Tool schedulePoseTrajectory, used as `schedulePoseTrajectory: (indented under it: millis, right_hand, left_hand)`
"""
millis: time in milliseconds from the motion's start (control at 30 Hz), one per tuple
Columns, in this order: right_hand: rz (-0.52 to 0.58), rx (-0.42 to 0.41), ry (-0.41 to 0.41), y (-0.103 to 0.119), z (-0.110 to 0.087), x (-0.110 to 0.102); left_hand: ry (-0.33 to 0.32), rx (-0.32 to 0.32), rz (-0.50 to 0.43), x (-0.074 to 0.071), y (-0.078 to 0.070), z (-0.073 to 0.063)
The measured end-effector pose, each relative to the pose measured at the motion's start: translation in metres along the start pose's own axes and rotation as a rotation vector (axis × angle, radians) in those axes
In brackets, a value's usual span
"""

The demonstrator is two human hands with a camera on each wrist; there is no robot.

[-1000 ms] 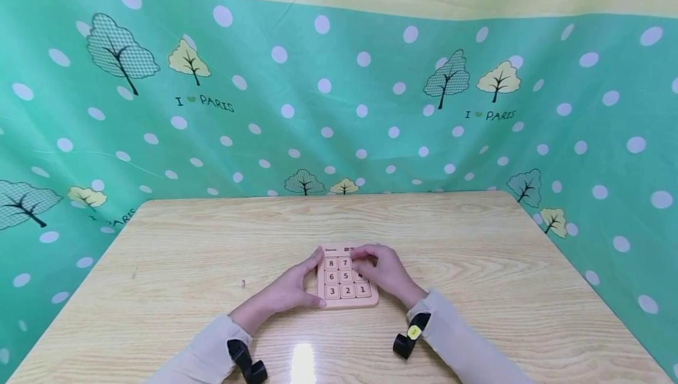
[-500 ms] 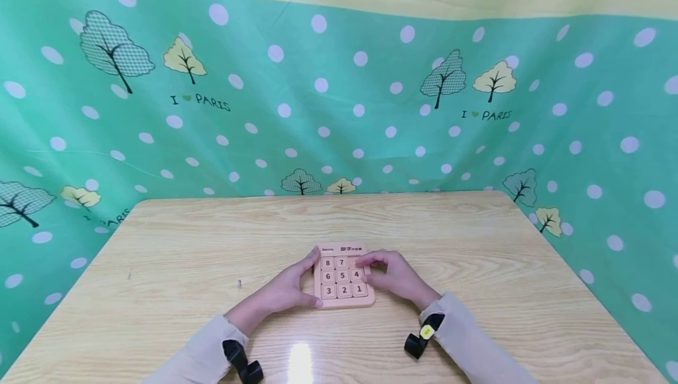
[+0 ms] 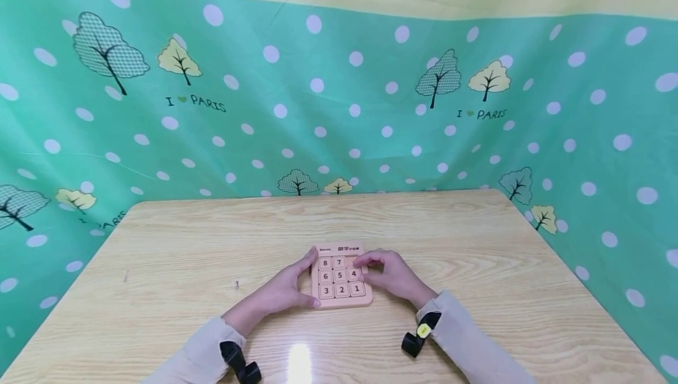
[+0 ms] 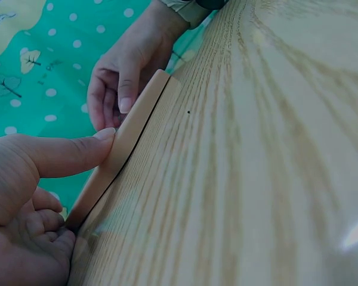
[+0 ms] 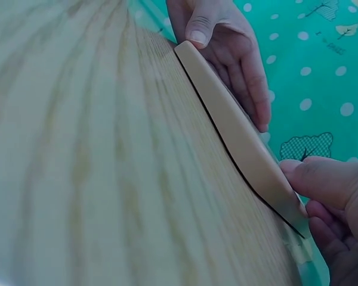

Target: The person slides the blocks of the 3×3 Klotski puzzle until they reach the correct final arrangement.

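Note:
A pinkish sliding number puzzle lies flat on the table, its tiles reading 8, 7 in the top row, 6, 5, 4 in the middle and 3, 2, 1 at the bottom. At the top right a bare slot shows, partly covered by a fingertip. My left hand holds the puzzle's left side, thumb at the near corner and index finger at the far corner. My right hand bends over the right edge, with index finger at the bare slot and thumb beside the 4 tile. Both wrist views show the puzzle's side between the hands.
The wooden table extends around the puzzle on all sides. A small dark mark or bit is on the table to the left. Behind hangs a green dotted cloth. Black wrist cameras sit on both sleeves.
My right hand has drawn back slightly to the right, uncovering the 4 tile and part of the bare slot. My left hand keeps its hold. The head view has shifted slightly.

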State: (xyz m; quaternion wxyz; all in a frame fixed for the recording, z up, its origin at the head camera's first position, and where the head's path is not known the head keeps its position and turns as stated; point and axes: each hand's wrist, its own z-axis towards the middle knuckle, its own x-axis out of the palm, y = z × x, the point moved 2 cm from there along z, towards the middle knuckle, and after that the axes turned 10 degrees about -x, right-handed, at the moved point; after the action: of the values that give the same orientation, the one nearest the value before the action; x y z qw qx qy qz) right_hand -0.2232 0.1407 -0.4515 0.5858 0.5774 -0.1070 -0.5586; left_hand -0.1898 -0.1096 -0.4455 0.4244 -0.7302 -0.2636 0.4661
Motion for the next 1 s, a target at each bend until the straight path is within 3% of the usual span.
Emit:
schedulePoseTrajectory:
  millis: [467,1000]
  right_hand:
    - [-0.088,0.068,-0.081,0.002,0.008,0.003]
    - [-0.054,0.061,-0.124,-0.003,0.016,0.003]
  left_hand:
    - [-0.003,-0.008,-0.012,-0.001,-0.002,0.001]
    - [-0.005,-0.007,0.005,0.000,-0.001,0.001]
